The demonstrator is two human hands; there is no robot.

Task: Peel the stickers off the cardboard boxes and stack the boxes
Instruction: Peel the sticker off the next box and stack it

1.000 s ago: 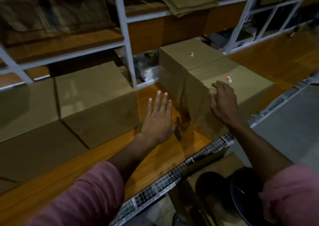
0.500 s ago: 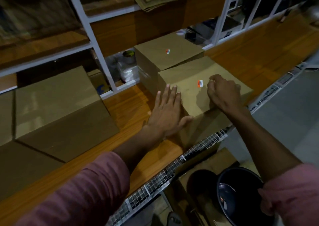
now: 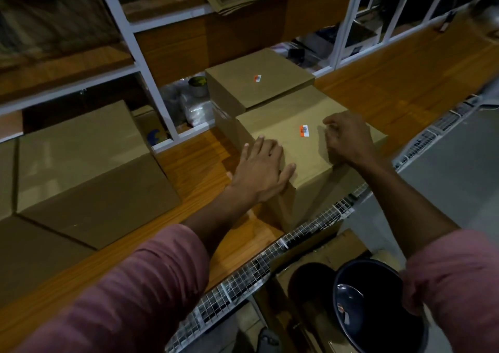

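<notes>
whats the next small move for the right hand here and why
Probably slide the right hand a little left and pick at an edge of the orange sticker. The sticker lies flat on the near box, the fingers are curled just beside it, and the left hand braces the box.

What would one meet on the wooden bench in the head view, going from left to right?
Large flat cardboard box → left hand pressed flat on the near box → orange sticker on that box's top → right hand, curled just right of the sticker → bare wooden bench.
</notes>
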